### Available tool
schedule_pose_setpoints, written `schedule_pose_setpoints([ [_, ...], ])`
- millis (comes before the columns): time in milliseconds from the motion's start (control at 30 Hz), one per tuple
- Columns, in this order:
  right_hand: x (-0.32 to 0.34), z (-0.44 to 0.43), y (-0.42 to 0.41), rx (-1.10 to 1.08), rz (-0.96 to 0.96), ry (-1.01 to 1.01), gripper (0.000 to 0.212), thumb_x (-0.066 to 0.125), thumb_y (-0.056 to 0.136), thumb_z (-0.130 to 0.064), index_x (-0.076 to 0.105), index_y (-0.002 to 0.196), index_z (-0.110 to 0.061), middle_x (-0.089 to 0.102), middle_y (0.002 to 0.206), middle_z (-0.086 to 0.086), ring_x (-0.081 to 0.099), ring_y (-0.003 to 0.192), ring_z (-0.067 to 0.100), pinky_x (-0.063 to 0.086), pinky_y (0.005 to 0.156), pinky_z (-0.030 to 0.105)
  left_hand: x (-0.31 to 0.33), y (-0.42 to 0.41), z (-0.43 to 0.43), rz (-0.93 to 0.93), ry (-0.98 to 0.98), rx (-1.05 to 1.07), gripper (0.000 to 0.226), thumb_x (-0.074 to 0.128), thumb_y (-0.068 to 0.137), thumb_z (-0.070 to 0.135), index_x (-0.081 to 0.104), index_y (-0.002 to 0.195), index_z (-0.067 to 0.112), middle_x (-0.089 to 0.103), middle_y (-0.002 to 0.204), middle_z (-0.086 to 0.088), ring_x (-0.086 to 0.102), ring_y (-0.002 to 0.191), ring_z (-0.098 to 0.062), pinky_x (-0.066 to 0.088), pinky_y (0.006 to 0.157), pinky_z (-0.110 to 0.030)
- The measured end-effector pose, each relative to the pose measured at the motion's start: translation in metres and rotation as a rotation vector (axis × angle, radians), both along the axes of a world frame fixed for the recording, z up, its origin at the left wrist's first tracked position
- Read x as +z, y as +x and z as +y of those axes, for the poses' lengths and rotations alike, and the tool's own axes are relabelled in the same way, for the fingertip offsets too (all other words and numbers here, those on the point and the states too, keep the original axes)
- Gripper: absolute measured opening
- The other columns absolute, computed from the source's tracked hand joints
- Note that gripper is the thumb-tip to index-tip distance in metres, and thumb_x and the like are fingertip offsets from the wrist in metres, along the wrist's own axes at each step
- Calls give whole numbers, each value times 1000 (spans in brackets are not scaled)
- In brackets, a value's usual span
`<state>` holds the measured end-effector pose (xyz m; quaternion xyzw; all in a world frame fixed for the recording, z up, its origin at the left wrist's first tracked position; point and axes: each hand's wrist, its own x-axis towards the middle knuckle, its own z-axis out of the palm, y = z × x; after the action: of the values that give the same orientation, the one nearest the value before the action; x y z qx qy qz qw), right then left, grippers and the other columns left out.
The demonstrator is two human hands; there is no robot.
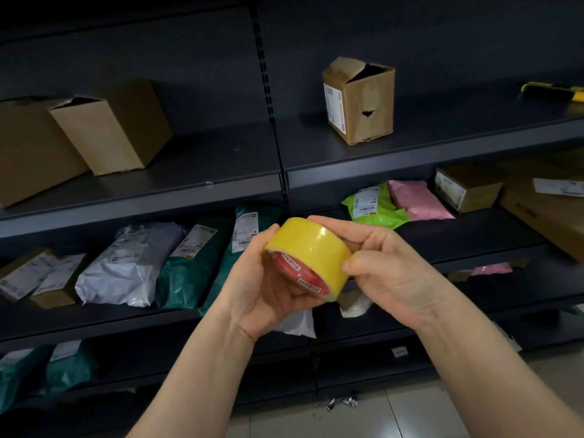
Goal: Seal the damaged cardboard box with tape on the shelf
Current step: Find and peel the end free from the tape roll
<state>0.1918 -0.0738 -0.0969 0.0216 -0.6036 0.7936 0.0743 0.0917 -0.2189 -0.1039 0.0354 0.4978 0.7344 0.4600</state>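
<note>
Head cam: my left hand (262,289) cups yellow tape roll (311,245), right hand (382,263) pinches rim. Light, stiff, slick; holed cardboard box (363,105) prob crushes easy.

I'm facing dark grey metal shelving (142,205), its back panel (158,52) filling everything ahead of me. A slotted upright (264,74) splits it into two bays. The top shelf (458,131) and the middle shelf (474,237) run across both, dimly lit. Below, pale glossy floor tiles (410,417) catch the light, a crumpled silvery scrap (343,403) lying on them.
</note>
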Motion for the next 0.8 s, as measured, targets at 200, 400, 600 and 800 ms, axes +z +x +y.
schedule_pose_setpoints([
  [200,-5,3,2,-77,-5,-20,54,48,67,4,70,112,-17,71,114,8,63,111,22,45,102,43,1,-1,4,353,-109,144,36,43,101,41,67,116,19,69,116,-13,67,101,-31,56,86,-53],
  [400,1,-1,-3,-177,-28,-13,34,60,75,-3,76,100,-17,75,98,3,66,93,14,52,88,35,12,0,2,979,-122,55,26,49,91,41,65,103,23,64,87,5,59,80,-11,53,74,-35],
  [600,0,-5,-12,-379,-106,39,17,70,74,2,68,82,-12,66,75,0,60,68,5,49,64,20,5,0,11,1364,-307,117,15,49,90,43,57,98,32,59,95,10,54,83,-5,41,68,-15],
  [800,-3,2,-12,-294,-105,17,32,59,67,0,73,93,-13,69,82,3,62,78,11,51,71,25,8,-8,15,1183,-285,94,18,49,87,45,58,94,31,59,95,5,54,83,-10,42,70,-25],
])
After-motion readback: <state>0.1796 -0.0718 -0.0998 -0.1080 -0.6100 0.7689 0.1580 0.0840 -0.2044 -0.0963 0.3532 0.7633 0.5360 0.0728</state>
